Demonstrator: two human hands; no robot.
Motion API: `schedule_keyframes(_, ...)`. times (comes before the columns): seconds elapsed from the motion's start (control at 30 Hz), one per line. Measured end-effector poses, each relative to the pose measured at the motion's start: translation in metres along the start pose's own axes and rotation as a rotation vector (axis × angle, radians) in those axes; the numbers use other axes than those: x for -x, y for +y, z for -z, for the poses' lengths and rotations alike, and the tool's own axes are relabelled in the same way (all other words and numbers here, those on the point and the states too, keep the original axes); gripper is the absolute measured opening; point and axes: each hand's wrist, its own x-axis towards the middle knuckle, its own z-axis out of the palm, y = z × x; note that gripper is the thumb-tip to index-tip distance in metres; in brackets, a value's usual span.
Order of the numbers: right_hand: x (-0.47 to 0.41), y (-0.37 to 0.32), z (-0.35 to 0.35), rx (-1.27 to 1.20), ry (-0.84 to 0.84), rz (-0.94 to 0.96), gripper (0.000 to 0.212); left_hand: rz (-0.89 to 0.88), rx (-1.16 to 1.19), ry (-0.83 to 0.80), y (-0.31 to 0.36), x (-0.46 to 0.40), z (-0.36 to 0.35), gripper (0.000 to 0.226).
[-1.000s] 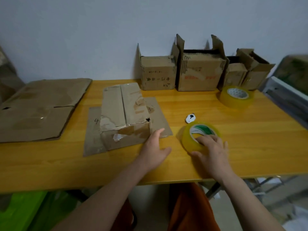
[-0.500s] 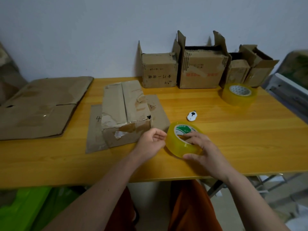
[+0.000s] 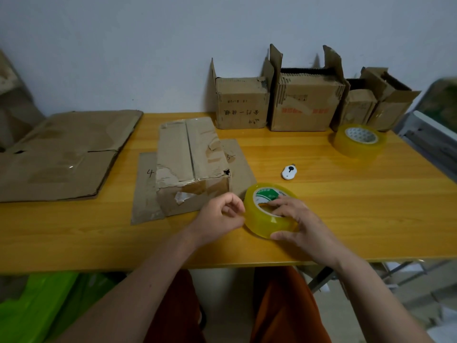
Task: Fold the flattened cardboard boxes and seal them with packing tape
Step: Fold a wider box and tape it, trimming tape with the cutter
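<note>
- Since 1 second ago, the nearer tape roll (image 3: 268, 214) has shifted left, toward the folded box (image 3: 191, 164), and now stands tilted on the tabletop (image 3: 346, 206).
- Right hand (image 3: 300, 220) grips this roll: fingers over its core, thumb on the outer face.
- Left hand (image 3: 220, 216) has closed; its curled fingertips sit at the roll's left edge. A pinch on tape cannot be confirmed.
- Folded box rests on flat cardboard (image 3: 146, 191).
- Second tape roll (image 3: 358, 142) lies far right, a white cutter (image 3: 288, 172) between.
</note>
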Motion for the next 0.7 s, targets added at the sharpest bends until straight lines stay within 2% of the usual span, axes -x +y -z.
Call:
schedule_keyframes(0.1,0.000,0.002,0.000,0.009,-0.013,0.005,0.035,-0.029,-0.063,0.032,-0.002,-0.001,0.002,0.013)
schedule_keyframes(0.2,-0.001,0.006,-0.003,0.039,-0.009,0.011,0.033,-0.045,-0.074,0.112,-0.005,0.000,0.004,0.016)
schedule_keyframes(0.37,0.000,0.011,-0.007,0.072,-0.023,0.020,0.034,-0.111,-0.092,0.104,-0.009,0.004,-0.001,0.013)
schedule_keyframes(0.47,0.004,0.018,-0.016,0.223,0.014,0.073,0.036,-0.166,-0.178,0.138,-0.013,0.009,-0.007,0.010)
schedule_keyframes(0.57,0.005,0.024,-0.020,0.384,0.073,0.100,0.051,-0.236,-0.224,0.203,-0.009,0.012,-0.012,0.014)
schedule_keyframes(0.63,0.004,0.023,-0.015,0.386,0.096,0.110,0.056,-0.199,-0.226,0.248,0.000,0.012,-0.013,0.012)
schedule_keyframes(0.7,0.007,0.017,-0.011,0.261,0.116,0.083,0.058,-0.070,-0.141,0.284,0.007,0.009,-0.009,0.009)
